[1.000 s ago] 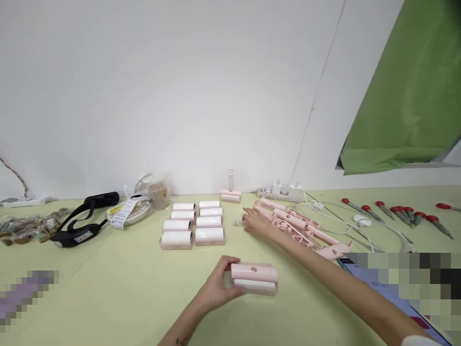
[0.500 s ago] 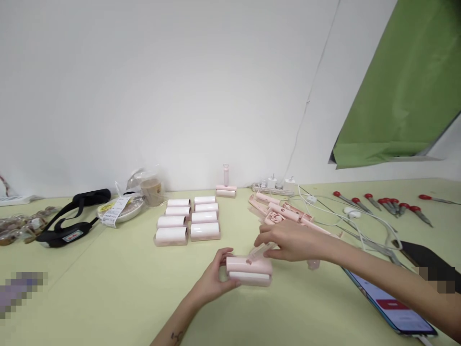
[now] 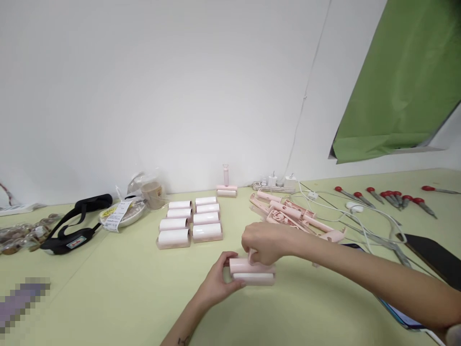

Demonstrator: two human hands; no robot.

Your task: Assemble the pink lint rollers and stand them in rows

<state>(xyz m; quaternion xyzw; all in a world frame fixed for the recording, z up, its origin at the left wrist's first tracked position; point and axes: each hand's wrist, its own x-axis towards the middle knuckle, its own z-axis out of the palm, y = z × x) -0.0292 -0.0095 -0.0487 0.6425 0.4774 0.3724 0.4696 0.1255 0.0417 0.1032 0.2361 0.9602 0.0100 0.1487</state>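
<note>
At the front middle of the table, a pink lint roller head [image 3: 252,265] with a white roll lies on its side, its slot toward me. My left hand [image 3: 218,284] grips its left end between thumb and fingers. Above it, my right hand [image 3: 264,241] is closed around a small pink handle piece [image 3: 251,256], mostly hidden by the fingers, whose lower end meets the top of the pink cover. Whether the two parts are joined, I cannot tell. Behind my right hand lies a pile of pink plastic parts [image 3: 288,209].
Two columns of white rolls in pink cases [image 3: 207,232] lie left of centre. An upright lint roller [image 3: 226,179] stands by the wall. Right are red-handled tools [image 3: 391,196], white cables [image 3: 355,206] and a phone [image 3: 403,315]; left, a black strap [image 3: 74,235] and cup [image 3: 153,193].
My right hand has moved left and closed in over the roller head, bringing the handle piece from a slant to upright on its top. My left hand keeps its grip.
</note>
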